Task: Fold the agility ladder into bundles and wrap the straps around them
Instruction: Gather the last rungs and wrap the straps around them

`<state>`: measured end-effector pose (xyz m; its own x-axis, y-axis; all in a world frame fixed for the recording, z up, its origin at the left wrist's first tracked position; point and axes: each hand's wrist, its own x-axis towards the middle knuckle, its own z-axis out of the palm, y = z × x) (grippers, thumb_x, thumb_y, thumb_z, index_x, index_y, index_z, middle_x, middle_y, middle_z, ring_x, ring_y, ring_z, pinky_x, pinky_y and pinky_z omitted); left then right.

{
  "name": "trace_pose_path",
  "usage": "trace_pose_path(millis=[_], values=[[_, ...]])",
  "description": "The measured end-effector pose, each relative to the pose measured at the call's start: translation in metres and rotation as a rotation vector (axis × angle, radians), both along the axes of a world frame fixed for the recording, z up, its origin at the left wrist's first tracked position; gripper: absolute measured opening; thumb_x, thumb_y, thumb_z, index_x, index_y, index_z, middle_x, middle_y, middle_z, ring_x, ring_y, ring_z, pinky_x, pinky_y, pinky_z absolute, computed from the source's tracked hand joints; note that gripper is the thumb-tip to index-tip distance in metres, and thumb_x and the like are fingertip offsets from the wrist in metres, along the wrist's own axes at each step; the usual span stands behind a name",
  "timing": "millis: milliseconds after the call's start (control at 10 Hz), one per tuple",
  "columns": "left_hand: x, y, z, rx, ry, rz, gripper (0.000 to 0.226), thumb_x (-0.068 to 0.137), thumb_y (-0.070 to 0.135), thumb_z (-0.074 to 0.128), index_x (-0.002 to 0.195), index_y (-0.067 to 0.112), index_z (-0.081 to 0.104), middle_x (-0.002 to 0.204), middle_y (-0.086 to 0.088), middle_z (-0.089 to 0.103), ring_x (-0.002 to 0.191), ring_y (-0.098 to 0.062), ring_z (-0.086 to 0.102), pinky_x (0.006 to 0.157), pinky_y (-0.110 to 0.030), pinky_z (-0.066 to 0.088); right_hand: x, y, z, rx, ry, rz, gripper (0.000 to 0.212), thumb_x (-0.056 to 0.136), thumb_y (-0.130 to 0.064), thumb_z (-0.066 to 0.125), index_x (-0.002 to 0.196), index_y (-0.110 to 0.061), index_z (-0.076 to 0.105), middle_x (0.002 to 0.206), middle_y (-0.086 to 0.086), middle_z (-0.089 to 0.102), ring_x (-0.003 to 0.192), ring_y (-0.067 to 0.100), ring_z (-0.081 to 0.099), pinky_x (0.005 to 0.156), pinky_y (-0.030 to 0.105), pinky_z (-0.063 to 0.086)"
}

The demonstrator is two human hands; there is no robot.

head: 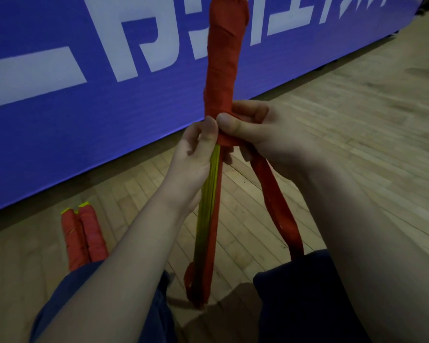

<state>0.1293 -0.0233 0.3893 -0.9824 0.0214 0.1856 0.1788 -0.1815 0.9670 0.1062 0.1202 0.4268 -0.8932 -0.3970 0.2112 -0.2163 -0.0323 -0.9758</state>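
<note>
A long ladder bundle [224, 65] stands nearly upright in front of me. Its upper half is wound in red strap, and yellow rungs [212, 184] show bare below the wrapping. My left hand [196, 154] grips the bundle just under the wrapped part. My right hand [255, 132] pinches the red strap against the bundle at the lowest turn. The loose strap tail [275, 201] hangs down from my right hand toward my lap.
Two wrapped red bundles with yellow tips [83, 238] lie side by side on the wooden floor [357, 120] at the lower left. A blue banner with white letters [84, 95] runs along the back. My knees in dark blue shorts [295, 293] fill the bottom.
</note>
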Motion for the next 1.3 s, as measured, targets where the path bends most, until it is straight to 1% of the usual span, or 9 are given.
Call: trace_pose_path(millis=[300, 500, 600, 700, 800, 900, 1000, 1100, 1300], values=[[-0.017, -0.013, -0.002, -0.045, -0.006, 0.219, 0.047, 0.081, 0.061, 0.052, 0.093, 0.015, 0.057, 0.07, 0.001, 0.058, 0.059, -0.009, 0.053, 0.058, -0.02, 0.046, -0.016, 0.012, -0.02, 0.437, 0.117, -0.052, 0.018, 0.099, -0.017, 0.053, 0.111, -0.013, 0.066, 0.092, 0.003, 0.071, 0.068, 0.022, 0.068, 0.067, 0.032, 0.056], [-0.035, -0.034, -0.005, 0.074, -0.046, 0.433, 0.043, 0.097, 0.052, 0.047, 0.095, 0.012, 0.06, 0.068, 0.004, 0.062, 0.059, -0.007, 0.058, 0.059, -0.021, 0.047, -0.029, 0.036, -0.036, 1.028, -0.187, 0.146, 0.024, 0.098, -0.007, 0.048, 0.11, -0.017, 0.066, 0.091, 0.001, 0.074, 0.086, 0.016, 0.07, 0.087, 0.035, 0.055], [-0.035, -0.037, -0.006, 0.087, -0.062, 0.393, 0.048, 0.098, 0.052, 0.046, 0.1, 0.007, 0.059, 0.065, 0.001, 0.059, 0.056, -0.01, 0.055, 0.057, -0.023, 0.047, -0.041, 0.042, -0.051, 1.471, -0.278, 0.086, 0.026, 0.097, -0.017, 0.054, 0.119, -0.009, 0.063, 0.1, 0.001, 0.067, 0.097, 0.018, 0.063, 0.092, 0.034, 0.051], [-0.032, -0.034, -0.008, 0.027, -0.081, 0.332, 0.05, 0.094, 0.058, 0.048, 0.096, 0.01, 0.064, 0.068, 0.001, 0.062, 0.057, -0.008, 0.056, 0.059, -0.023, 0.047, -0.053, 0.044, -0.058, 1.548, -0.267, -0.309, 0.021, 0.093, -0.012, 0.057, 0.113, -0.006, 0.06, 0.079, 0.005, 0.054, 0.081, 0.021, 0.056, 0.076, 0.033, 0.048], [-0.028, -0.03, -0.006, -0.016, -0.088, 0.292, 0.047, 0.086, 0.064, 0.049, 0.084, 0.019, 0.062, 0.068, 0.003, 0.062, 0.058, -0.009, 0.056, 0.058, -0.02, 0.046, -0.064, 0.048, -0.06, 1.287, -0.234, -0.698, 0.004, 0.092, -0.005, 0.054, 0.088, -0.006, 0.053, 0.071, 0.006, 0.049, 0.071, 0.023, 0.055, 0.067, 0.033, 0.048], [-0.025, -0.029, -0.005, -0.019, -0.091, 0.232, 0.052, 0.075, 0.07, 0.051, 0.085, 0.02, 0.063, 0.067, 0.003, 0.06, 0.059, -0.008, 0.057, 0.059, -0.019, 0.046, -0.079, 0.042, -0.071, 0.464, -0.307, -0.817, 0.006, 0.087, 0.006, 0.058, 0.09, 0.003, 0.063, 0.065, 0.008, 0.058, 0.057, 0.02, 0.06, 0.059, 0.034, 0.055], [-0.025, -0.029, -0.007, -0.015, -0.081, 0.2, 0.061, 0.073, 0.072, 0.052, 0.092, 0.015, 0.066, 0.072, 0.001, 0.062, 0.06, -0.01, 0.058, 0.059, -0.02, 0.047, -0.086, 0.024, -0.056, -0.505, -0.26, -0.595, 0.01, 0.087, 0.001, 0.065, 0.097, -0.002, 0.068, 0.076, 0.002, 0.068, 0.072, 0.011, 0.066, 0.084, 0.028, 0.054], [-0.026, -0.031, -0.007, -0.017, -0.082, 0.218, 0.06, 0.075, 0.071, 0.051, 0.091, 0.015, 0.065, 0.074, -0.002, 0.062, 0.059, -0.009, 0.059, 0.058, -0.02, 0.047, -0.076, 0.013, -0.043, -0.745, -0.283, -0.182, 0.022, 0.079, -0.002, 0.061, 0.101, -0.005, 0.063, 0.091, 0.004, 0.07, 0.077, 0.01, 0.07, 0.08, 0.024, 0.056], [-0.025, -0.034, -0.001, 0.038, -0.066, 0.24, 0.047, 0.077, 0.063, 0.052, 0.086, 0.018, 0.062, 0.07, -0.001, 0.061, 0.061, -0.009, 0.057, 0.059, -0.02, 0.049, -0.057, 0.04, -0.07, 1.488, -0.334, 0.329, 0.017, 0.084, -0.017, 0.075, 0.1, -0.012, 0.071, 0.093, 0.005, 0.074, 0.083, 0.017, 0.069, 0.083, 0.032, 0.057]])
